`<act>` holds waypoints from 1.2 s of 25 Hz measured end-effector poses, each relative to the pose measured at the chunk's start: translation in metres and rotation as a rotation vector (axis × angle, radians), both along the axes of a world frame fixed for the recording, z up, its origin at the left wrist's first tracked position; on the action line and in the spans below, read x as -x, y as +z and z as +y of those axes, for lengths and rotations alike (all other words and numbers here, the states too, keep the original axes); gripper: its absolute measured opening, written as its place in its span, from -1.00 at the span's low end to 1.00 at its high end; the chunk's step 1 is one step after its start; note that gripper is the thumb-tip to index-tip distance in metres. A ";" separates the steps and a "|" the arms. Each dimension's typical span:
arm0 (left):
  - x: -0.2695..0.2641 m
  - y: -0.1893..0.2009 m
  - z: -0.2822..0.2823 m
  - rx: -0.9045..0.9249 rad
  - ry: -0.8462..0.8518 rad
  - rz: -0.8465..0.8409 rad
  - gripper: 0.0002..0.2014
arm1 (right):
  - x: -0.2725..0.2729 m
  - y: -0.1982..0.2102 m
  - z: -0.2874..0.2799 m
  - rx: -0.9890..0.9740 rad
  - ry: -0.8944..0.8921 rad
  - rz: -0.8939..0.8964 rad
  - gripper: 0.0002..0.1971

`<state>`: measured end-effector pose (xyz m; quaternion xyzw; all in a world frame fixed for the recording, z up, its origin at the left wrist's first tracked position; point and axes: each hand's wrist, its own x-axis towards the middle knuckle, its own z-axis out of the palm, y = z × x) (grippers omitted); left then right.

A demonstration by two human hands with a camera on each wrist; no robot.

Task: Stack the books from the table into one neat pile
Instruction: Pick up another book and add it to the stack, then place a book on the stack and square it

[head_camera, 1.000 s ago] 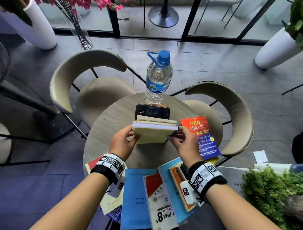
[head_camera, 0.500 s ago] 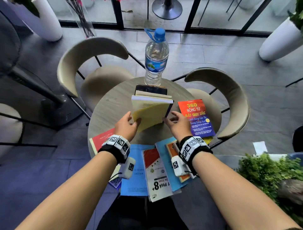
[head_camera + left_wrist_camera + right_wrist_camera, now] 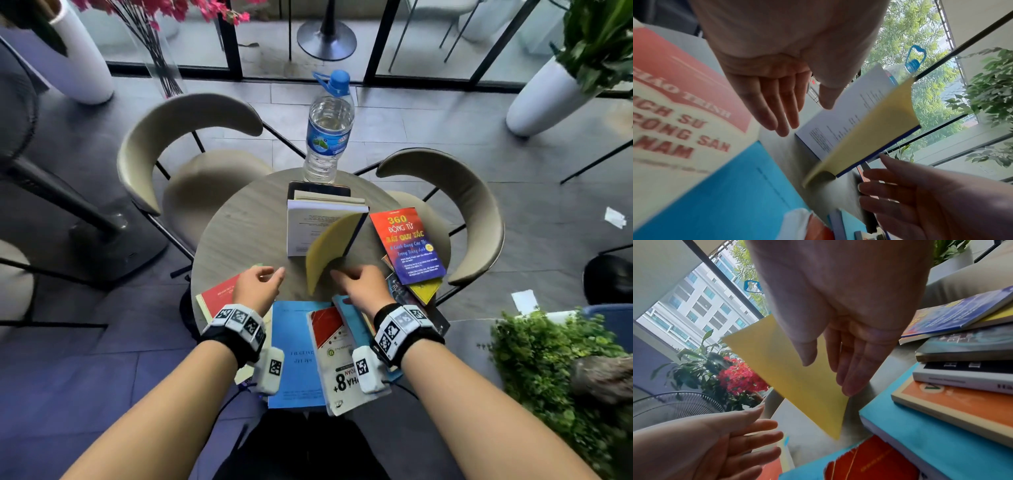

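A book with a yellow cover [image 3: 329,246] lies mid-table, its cover curled up off a white printed page [image 3: 308,229]. A cream-edged book [image 3: 325,197] shows just behind it. My left hand [image 3: 274,274] hovers open left of it, fingers straight [image 3: 777,113], touching nothing. My right hand [image 3: 342,274] is open at the cover's near corner [image 3: 875,134], its fingers straight [image 3: 851,369] in front of the yellow sheet [image 3: 797,378]. Other books lie near me: a red one [image 3: 219,294], a blue booklet [image 3: 294,349], a white "8+" book [image 3: 335,356], and a "360" book [image 3: 406,245].
A water bottle [image 3: 329,137] stands at the round table's [image 3: 246,233] far edge, with a black phone [image 3: 318,188] in front of it. Several more books are piled at the right [image 3: 962,369]. Two beige chairs [image 3: 191,137] stand beyond the table. A green plant [image 3: 555,370] is at my right.
Both hands held the yellow book raised before. Now it lies on the table, both hands have let go and drawn back toward me, and its cover has sprung up.
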<state>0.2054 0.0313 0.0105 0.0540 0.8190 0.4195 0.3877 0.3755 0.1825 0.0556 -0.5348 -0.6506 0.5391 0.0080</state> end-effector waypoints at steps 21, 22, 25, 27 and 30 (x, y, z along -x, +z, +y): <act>0.015 -0.030 -0.111 0.269 0.432 -0.094 -0.75 | 0.084 -0.025 -0.092 -0.009 0.612 -0.240 -0.52; 0.016 -0.030 -0.110 0.265 0.446 -0.101 -0.78 | 0.087 -0.029 -0.095 -0.018 0.626 -0.230 -0.64; 0.017 -0.030 -0.107 0.225 0.512 -0.119 -0.81 | 0.094 -0.035 -0.102 -0.046 0.651 -0.212 -0.70; 0.020 -0.032 -0.108 0.201 0.545 -0.126 -0.80 | 0.096 -0.034 -0.103 -0.068 0.659 -0.212 -0.69; 0.023 -0.041 -0.111 0.165 0.550 -0.121 -0.67 | 0.096 -0.034 -0.102 -0.059 0.635 -0.215 -0.72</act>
